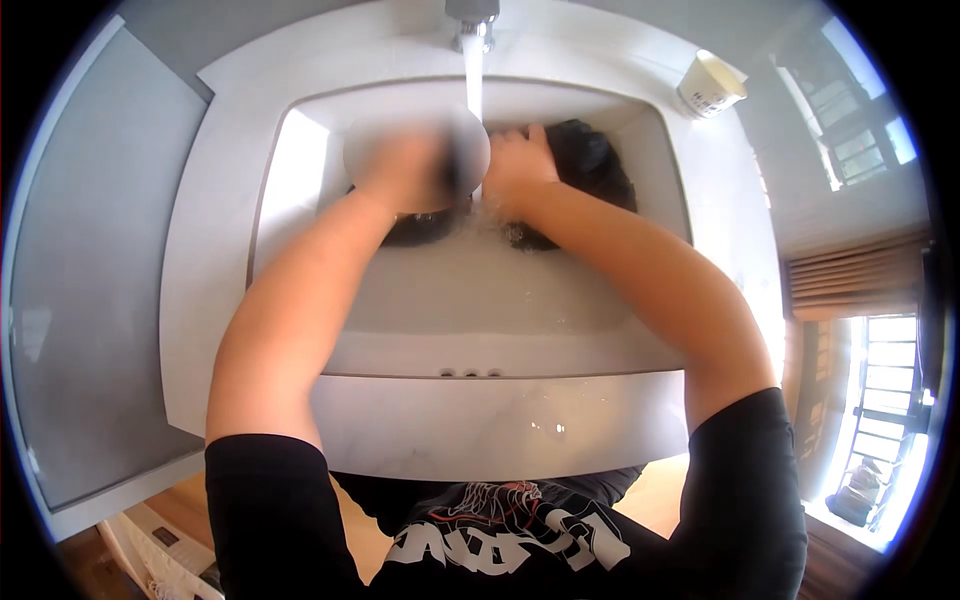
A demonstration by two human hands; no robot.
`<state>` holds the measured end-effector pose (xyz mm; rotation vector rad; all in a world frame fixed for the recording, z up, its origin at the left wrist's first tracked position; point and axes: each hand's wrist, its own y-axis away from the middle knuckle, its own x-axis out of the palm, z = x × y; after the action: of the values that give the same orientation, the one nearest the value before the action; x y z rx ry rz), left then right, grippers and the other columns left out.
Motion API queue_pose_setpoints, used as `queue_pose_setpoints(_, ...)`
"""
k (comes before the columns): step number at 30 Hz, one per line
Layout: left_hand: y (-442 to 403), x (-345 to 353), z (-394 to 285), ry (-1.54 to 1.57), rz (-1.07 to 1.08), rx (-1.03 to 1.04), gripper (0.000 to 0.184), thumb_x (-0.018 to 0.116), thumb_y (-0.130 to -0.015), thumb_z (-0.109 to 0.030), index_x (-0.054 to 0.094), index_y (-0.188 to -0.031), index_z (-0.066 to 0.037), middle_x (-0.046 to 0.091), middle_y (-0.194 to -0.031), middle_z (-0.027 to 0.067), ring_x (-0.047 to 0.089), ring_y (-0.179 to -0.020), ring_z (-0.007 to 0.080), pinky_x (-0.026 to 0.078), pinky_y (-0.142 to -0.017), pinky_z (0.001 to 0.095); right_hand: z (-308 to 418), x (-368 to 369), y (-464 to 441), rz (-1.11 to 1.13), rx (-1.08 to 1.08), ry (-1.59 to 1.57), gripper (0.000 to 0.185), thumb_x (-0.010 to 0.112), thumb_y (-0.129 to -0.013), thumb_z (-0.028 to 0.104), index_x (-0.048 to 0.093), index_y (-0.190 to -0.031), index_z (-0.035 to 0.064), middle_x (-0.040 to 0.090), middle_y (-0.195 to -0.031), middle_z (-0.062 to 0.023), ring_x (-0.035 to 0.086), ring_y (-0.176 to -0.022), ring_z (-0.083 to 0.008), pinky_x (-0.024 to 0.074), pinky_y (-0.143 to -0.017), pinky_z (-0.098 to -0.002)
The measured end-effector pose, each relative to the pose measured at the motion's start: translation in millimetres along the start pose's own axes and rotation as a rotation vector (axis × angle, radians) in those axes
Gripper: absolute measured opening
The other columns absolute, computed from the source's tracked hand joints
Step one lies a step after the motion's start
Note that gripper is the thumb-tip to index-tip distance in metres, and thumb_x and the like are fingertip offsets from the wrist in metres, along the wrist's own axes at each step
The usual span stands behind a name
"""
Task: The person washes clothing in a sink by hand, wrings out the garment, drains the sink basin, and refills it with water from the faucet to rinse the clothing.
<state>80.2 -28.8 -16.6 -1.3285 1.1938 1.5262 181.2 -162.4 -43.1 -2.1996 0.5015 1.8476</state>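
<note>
Dark wet cloth (pixel 592 165) lies in the water of the white sink (pixel 480 350), bunched up around my hands. My right hand (pixel 522 168) is just right of the running water, its fingers curled in on the black cloth. A round blurred patch covers most of my left hand (pixel 405 165), so its fingers do not show. More black cloth (pixel 420 230) sits below that hand, partly under the wrist. Between the two hands, the stream from the faucet (pixel 473 25) falls and splashes.
A pale paper cup (pixel 710 85) with printed letters stands tilted in view on the counter's back right corner. Overflow holes (pixel 470 373) show in the sink's near wall. A grey panel (pixel 100 270) is on the left, and a bright window (pixel 880 400) on the right.
</note>
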Motion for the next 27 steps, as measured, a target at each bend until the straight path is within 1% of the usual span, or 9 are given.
queue_pose_setpoints(1,3,-8,-4,0.003,0.081,-0.018,0.092,0.080,-0.066,-0.060,0.046,-0.137,-0.014,0.052,-0.133,0.0113,0.050,-0.125,0.0319,0.045,-0.100,0.0476,0,0,2,-0.031,0.007,-0.050,0.043,0.066,-0.083,0.035,0.060,-0.115,0.0058,0.066,-0.115,-0.0115,0.059,-0.114,-0.0280,0.0311,-0.106,-0.0517)
queue_pose_setpoints(4,13,-32,-12,0.100,0.220,-0.051,0.098,0.076,-0.069,-0.063,0.038,-0.144,-0.014,0.042,-0.144,0.0119,0.039,-0.135,0.0330,0.037,-0.108,0.0493,1,5,8,-0.114,0.004,-0.001,0.049,0.068,-0.082,0.037,0.059,-0.118,0.0050,0.065,-0.118,-0.0123,0.057,-0.117,-0.0290,0.0312,-0.107,-0.0516)
queue_pose_setpoints(7,18,-40,-20,0.089,0.322,-0.118,0.108,0.076,-0.069,-0.064,0.028,-0.152,-0.014,0.033,-0.153,0.0115,0.030,-0.143,0.0339,0.031,-0.113,0.0537,0,-28,28,0.025,-0.057,0.007,0.058,0.069,-0.082,0.042,0.057,-0.124,0.0037,0.059,-0.127,-0.0139,0.049,-0.126,-0.0306,0.0311,-0.109,-0.0516)
queue_pose_setpoints(9,12,-24,-13,0.019,0.354,-0.160,0.111,0.080,-0.068,-0.056,0.024,-0.154,-0.016,0.026,-0.158,0.0108,0.027,-0.144,0.0348,0.032,-0.109,0.0633,-5,-58,42,0.114,-0.094,0.023,0.063,0.071,-0.082,0.044,0.055,-0.129,0.0054,0.054,-0.132,-0.0131,0.044,-0.132,-0.0319,0.0331,-0.108,-0.0525)
queue_pose_setpoints(12,38,-50,-11,-0.153,0.326,-0.098,0.115,0.085,-0.065,-0.045,0.020,-0.156,-0.020,0.025,-0.157,0.0115,0.027,-0.144,0.0357,0.034,-0.106,0.0665,-22,-104,54,0.153,0.052,0.005,0.065,0.072,-0.082,0.043,0.052,-0.132,0.0076,0.053,-0.133,-0.0130,0.044,-0.133,-0.0322,0.0369,-0.106,-0.0538)
queue_pose_setpoints(13,43,-45,-6,-0.149,0.281,-0.124,0.119,0.087,-0.064,-0.035,0.015,-0.158,-0.023,0.024,-0.158,0.0144,0.029,-0.142,0.0372,0.037,-0.107,0.0617,-29,-115,55,0.099,0.126,-0.029,0.073,0.071,-0.083,0.041,0.042,-0.141,0.0072,0.048,-0.138,-0.0139,0.049,-0.129,-0.0350,0.0448,-0.101,-0.0537)
queue_pose_setpoints(17,75,-46,2,-0.059,0.272,-0.133,0.114,0.081,-0.070,-0.028,0.010,-0.159,-0.025,0.018,-0.161,0.0200,0.037,-0.139,0.0388,0.038,-0.112,0.0497,-58,-152,39,-0.231,0.297,-0.165,0.085,0.072,-0.082,0.034,0.027,-0.149,0.0077,0.039,-0.146,-0.0145,0.055,-0.123,-0.0391,0.0534,-0.093,-0.0502)
queue_pose_setpoints(21,87,-39,8,0.018,0.238,-0.198,0.112,0.079,-0.073,-0.031,0.008,-0.159,-0.019,0.019,-0.160,0.0225,0.035,-0.140,0.0390,0.036,-0.113,0.0502,-59,-211,21,-0.451,0.370,-0.196,0.086,0.073,-0.079,0.027,0.028,-0.150,0.0145,0.037,-0.150,-0.0112,0.055,-0.124,-0.0384,0.0554,-0.091,-0.0492)
queue_pose_setpoints(27,98,-34,17,-0.109,0.212,-0.347,0.110,0.070,-0.078,-0.060,0.015,-0.158,-0.009,0.022,-0.159,0.0263,0.024,-0.146,0.0408,0.023,-0.117,0.0497,-61,-217,4,-0.251,0.352,-0.128,0.076,0.071,-0.078,0.023,0.038,-0.146,0.0185,0.043,-0.147,-0.0068,0.055,-0.124,-0.0359,0.0544,-0.093,-0.0486)
